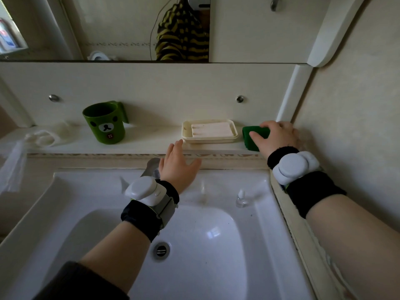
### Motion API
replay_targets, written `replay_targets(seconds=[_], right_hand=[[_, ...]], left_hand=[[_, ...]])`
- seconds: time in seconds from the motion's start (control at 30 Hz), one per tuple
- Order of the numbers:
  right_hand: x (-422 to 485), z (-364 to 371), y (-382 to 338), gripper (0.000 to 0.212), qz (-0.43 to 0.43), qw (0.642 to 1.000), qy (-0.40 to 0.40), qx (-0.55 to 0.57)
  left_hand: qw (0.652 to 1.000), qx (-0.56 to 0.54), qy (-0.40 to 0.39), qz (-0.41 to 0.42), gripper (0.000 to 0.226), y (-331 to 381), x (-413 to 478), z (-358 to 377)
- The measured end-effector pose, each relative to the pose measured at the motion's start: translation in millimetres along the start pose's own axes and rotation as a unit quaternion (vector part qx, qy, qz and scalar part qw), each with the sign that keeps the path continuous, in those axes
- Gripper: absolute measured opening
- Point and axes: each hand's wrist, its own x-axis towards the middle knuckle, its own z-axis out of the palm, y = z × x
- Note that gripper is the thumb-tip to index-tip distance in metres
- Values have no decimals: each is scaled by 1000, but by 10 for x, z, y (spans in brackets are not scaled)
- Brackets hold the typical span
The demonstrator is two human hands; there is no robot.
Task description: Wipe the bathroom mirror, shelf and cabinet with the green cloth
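Note:
My right hand (276, 137) grips the folded green cloth (252, 138) at the far right end of the shelf (151, 141), against the side wall. My left hand (178, 164) is open with its fingers straight, its fingertips near the shelf's front edge beside the soap dish (187, 128). The mirror (104, 27) hangs above the shelf. The pale cabinet door (255, 29) is to the mirror's right.
A green bear mug (105, 124) stands on the shelf at left, next to a white holder (40, 137) and a clear plastic bag (13, 167). The white sink (65, 213) lies below, its tap (151, 166) partly hidden behind my left wrist.

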Motion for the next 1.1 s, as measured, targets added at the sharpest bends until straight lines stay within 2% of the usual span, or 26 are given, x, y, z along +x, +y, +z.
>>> replay_targets(seconds=[0.2,0.63,0.97,1.1], right_hand=[[27,155,-29,44,-39,997,-58,18],[293,366,-26,46,-51,998,-37,-16],[375,325,-46,49,-58,993,-72,-67],[307,163,-198,49,-74,995,-24,-66]], left_hand=[[1000,-3,-20,1,71,-20,17,-29],[999,21,-29,13,71,-14,5,-41],[999,27,-46,-2,68,22,-14,-129],[999,22,-45,-1,67,76,-20,-174]])
